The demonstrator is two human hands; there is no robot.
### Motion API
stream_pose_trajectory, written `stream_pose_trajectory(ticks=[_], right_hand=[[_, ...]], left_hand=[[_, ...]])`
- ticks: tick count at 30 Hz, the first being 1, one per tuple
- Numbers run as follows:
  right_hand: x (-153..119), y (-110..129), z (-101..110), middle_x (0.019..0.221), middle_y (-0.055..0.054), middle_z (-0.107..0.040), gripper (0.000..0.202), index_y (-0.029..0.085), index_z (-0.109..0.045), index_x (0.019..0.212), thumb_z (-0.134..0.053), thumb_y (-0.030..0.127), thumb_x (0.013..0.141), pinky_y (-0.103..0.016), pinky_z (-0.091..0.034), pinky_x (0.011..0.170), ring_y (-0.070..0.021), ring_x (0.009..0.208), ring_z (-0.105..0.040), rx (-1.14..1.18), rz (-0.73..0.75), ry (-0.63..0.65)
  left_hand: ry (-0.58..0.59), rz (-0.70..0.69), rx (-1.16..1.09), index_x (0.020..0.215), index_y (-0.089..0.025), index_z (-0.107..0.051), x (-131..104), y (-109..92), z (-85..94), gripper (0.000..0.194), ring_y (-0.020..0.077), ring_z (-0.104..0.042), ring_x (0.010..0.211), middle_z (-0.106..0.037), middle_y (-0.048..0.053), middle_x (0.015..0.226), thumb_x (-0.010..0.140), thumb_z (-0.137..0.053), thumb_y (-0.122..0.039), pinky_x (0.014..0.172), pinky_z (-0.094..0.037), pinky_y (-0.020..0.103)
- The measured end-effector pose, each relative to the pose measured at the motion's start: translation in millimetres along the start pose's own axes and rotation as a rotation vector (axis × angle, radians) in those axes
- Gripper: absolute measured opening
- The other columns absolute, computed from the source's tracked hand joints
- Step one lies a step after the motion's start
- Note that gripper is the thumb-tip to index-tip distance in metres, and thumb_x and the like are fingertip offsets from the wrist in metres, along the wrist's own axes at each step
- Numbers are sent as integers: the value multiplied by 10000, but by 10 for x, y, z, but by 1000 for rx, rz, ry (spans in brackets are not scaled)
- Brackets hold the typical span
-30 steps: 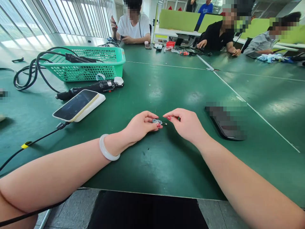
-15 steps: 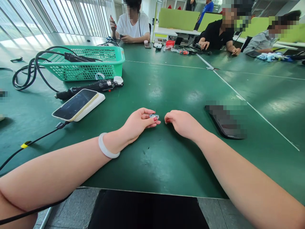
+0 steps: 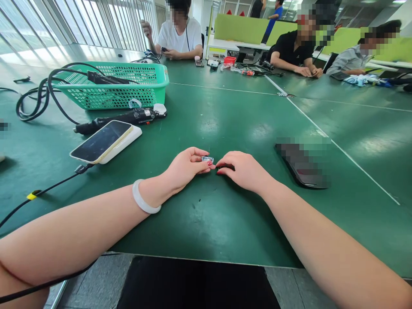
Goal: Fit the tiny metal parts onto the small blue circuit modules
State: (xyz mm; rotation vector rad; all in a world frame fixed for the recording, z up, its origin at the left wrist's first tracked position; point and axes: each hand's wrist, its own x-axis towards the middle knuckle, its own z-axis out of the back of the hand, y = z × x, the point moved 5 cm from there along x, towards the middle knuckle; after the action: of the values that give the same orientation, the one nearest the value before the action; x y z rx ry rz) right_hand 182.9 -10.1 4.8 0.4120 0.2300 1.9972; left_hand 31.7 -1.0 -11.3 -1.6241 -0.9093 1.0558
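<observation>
My left hand [image 3: 185,168] pinches a small pale, bluish rectangular piece [image 3: 207,159] between thumb and fingers, just above the tabletop. Its exact kind is too small to make out. Close by on the right, my right hand [image 3: 243,169] has its thumb and fingers parted, with nothing visible between them. Those fingertips are very near the left fingertips; whether they touch, I cannot tell.
On the green table [image 3: 193,223], a phone [image 3: 103,139] rests on a white stand at left. Behind it are a black corded tool [image 3: 122,120] and a green basket [image 3: 112,96] holding a cable. A dark phone-like object [image 3: 302,167] lies at right. Several people sit across the table.
My right hand has shifted slightly left, toward the left hand, and its pinched fingers have parted. The left hand still holds the small piece, nearly in place.
</observation>
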Motion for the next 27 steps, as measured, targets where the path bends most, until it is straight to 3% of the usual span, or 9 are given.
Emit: stream_pose_trajectory(ticks=[5,11,16,27], right_hand=[[-1,-5,-3,880,-19,-686,183,214,-705,838,-540,136,829,-307,-454,796,-158,854,-600,80,-13,3],[-2,-77,-1,756,-6,-647,83,209,-675,785,-610,259,795,-276,-425,605,-143,688,-564,92,-168,-37],[11,-51,-34,854,-17,-684,213,213,-703,853,-531,101,797,-277,-456,685,-141,764,-598,89,-113,-26],[-90,130,83,807,-1,-719,183,240,-735,798,-571,158,791,-296,-478,671,-163,752,-633,83,-161,-69]], left_hand=[[11,2,2,967,-114,-534,-5,3,-5,225,126,-676,787,-684,44,809,779,-657,-104,797,-517,299],[20,-11,-1,946,-115,-537,-2,-1,-19,240,147,-685,795,-689,51,790,753,-678,-88,796,-518,318],[22,-5,17,945,-116,-536,3,-5,-21,234,142,-684,778,-693,47,759,757,-671,-84,790,-521,317],[37,-14,34,949,-120,-538,5,12,-14,241,144,-685,789,-695,52,800,754,-677,-95,791,-522,322]])
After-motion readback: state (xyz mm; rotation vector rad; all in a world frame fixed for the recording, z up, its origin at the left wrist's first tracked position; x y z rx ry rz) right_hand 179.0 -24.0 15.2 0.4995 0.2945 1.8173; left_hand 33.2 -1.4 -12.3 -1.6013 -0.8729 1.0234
